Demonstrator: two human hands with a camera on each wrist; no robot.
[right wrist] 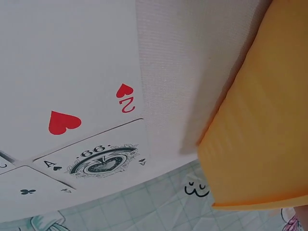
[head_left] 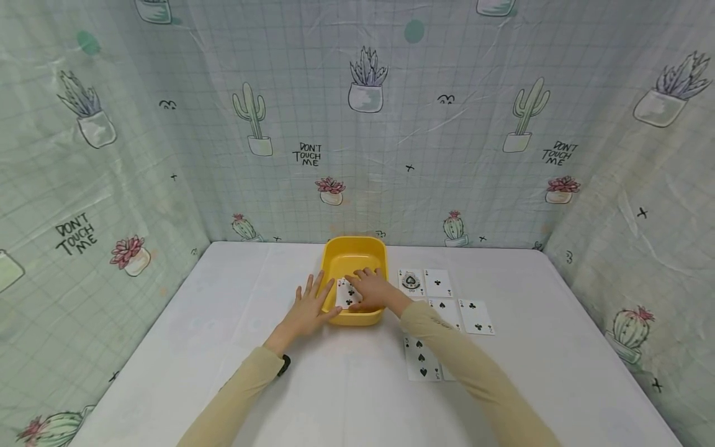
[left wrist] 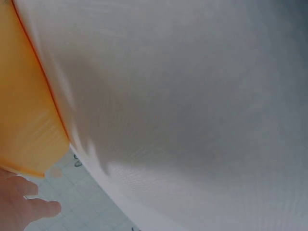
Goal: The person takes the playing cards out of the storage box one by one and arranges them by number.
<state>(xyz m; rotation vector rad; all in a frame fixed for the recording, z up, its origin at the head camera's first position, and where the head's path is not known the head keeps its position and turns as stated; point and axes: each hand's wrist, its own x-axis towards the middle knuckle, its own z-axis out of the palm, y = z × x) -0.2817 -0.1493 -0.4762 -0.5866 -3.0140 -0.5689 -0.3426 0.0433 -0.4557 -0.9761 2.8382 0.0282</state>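
Observation:
A yellow plastic tray [head_left: 354, 244] stands at the back middle of the white table. Inside its front half lies a playing card of clubs [head_left: 348, 294], white with black marks. My right hand [head_left: 371, 292] reaches over the tray's right side and spans this card, index finger at the far edge and thumb at the near edge, covering its right part. With fingers spread, my left hand [head_left: 304, 312] rests at the tray's left rim, its thumb pointing at the card's near left corner. In the left wrist view, some fingers [left wrist: 36, 207] show beside the tray wall [left wrist: 29, 106].
Face-up cards lie in rows right of the tray: ace of spades [head_left: 411, 283], a clubs card [head_left: 438, 284], two of spades [head_left: 445, 314], two of clubs [head_left: 476, 317] and three of spades [head_left: 420, 358]. A two of hearts [right wrist: 72, 62] shows in the right wrist view. Behind hangs a cactus-print cloth [head_left: 357, 143].

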